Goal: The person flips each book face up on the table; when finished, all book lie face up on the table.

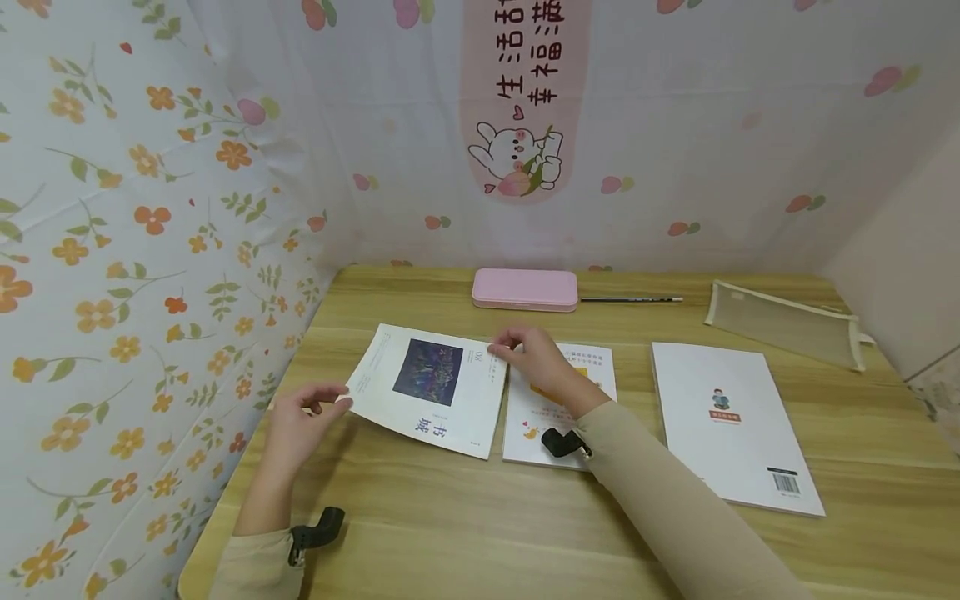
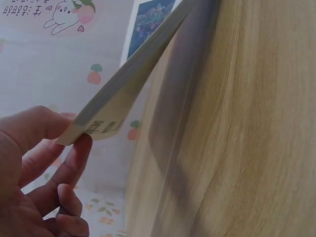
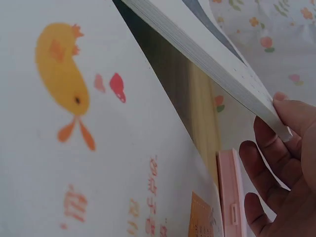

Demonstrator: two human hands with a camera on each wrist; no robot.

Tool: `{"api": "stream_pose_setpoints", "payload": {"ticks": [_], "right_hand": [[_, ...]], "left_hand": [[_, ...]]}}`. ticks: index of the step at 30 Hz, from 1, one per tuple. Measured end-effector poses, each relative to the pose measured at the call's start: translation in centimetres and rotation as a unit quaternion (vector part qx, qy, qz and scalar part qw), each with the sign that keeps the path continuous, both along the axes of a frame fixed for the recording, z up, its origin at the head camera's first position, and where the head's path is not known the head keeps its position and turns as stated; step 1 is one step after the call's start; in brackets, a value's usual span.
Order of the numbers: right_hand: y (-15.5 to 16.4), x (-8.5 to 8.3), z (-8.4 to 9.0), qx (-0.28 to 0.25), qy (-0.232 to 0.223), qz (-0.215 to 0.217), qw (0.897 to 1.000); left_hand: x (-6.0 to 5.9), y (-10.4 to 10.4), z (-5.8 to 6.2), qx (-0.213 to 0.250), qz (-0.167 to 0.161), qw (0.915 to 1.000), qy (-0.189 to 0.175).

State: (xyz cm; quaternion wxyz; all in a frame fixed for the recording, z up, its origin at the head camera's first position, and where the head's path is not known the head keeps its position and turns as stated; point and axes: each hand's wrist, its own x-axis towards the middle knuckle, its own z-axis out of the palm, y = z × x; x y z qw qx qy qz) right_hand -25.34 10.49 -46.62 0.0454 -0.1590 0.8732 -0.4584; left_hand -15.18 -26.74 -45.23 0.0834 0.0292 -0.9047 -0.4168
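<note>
My left hand and right hand pinch opposite corners of the magazine. It looks light and floppy, so corners suit it.

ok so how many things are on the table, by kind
books: 3 (lifted book, chick book, white book)
pencil cases: 2 (pink case, mesh pouch)
pencils: 1 (pencil)
total: 6

White book with a dark blue-purple picture; second white book with a yellow chick and orange print; third white book with a barcode; pink case; light wood-grain table; floral cloth, orange blooms.
</note>
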Motion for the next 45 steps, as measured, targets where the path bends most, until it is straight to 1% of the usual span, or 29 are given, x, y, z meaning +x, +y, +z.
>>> {"api": "stream_pose_setpoints", "payload": {"ticks": [3, 5, 10, 12, 17, 22, 24, 27, 31, 34, 36, 39, 41, 45], "right_hand": [[-0.1, 0.1, -0.3, 0.006, 0.000, 0.015, 1.000], [-0.1, 0.2, -0.4, 0.018, 0.008, 0.029, 0.999], [-0.3, 0.2, -0.3, 0.081, 0.033, 0.063, 0.994], [-0.4, 0.1, -0.4, 0.102, 0.039, 0.071, 0.991], [-0.6, -0.2, -0.8, 0.151, 0.048, 0.069, 0.985], [-0.7, -0.5, -1.1, 0.205, 0.056, 0.069, 0.975], [-0.7, -0.5, -1.2, 0.224, 0.059, 0.067, 0.970], [-0.9, -0.1, -1.0, 0.239, 0.060, 0.062, 0.967], [-1.3, 1.2, -0.4, 0.232, 0.064, 0.058, 0.969], [-1.4, 2.3, 0.2, 0.236, 0.075, 0.050, 0.967], [-1.4, 3.0, 0.4, 0.249, 0.080, 0.042, 0.964], [-1.3, 3.8, 0.2, 0.263, 0.082, 0.037, 0.961], [-1.2, 4.4, 0.0, 0.267, 0.083, 0.037, 0.960], [-1.0, 5.6, -0.2, 0.257, 0.086, 0.040, 0.962]], "left_hand": [[0.0, -0.1, 0.0, -0.005, -0.001, 0.9997, -0.026], [0.0, -0.2, 0.0, -0.008, -0.001, 0.9989, -0.047], [0.0, -0.5, -0.1, -0.022, -0.005, 0.9953, -0.094], [0.0, -0.6, -0.2, -0.029, -0.007, 0.9940, -0.105], [0.1, -0.9, -0.2, -0.066, -0.021, 0.9885, -0.134], [0.0, -0.7, -0.4, -0.106, -0.037, 0.9806, -0.161], [-0.1, -0.5, -0.3, -0.127, -0.044, 0.9769, -0.166], [-0.5, -0.2, -0.2, -0.150, -0.053, 0.9727, -0.168], [-1.6, 0.1, -0.1, -0.160, -0.071, 0.9736, -0.147], [-3.0, 0.6, 0.2, -0.164, -0.096, 0.9740, -0.124], [-4.0, 1.0, 0.5, -0.166, -0.115, 0.9731, -0.112], [-5.3, 1.7, 1.1, -0.170, -0.142, 0.9695, -0.105], [-6.0, 2.2, 1.4, -0.178, -0.164, 0.9652, -0.099], [-7.6, 3.0, 1.5, -0.196, -0.209, 0.9548, -0.078]]}}
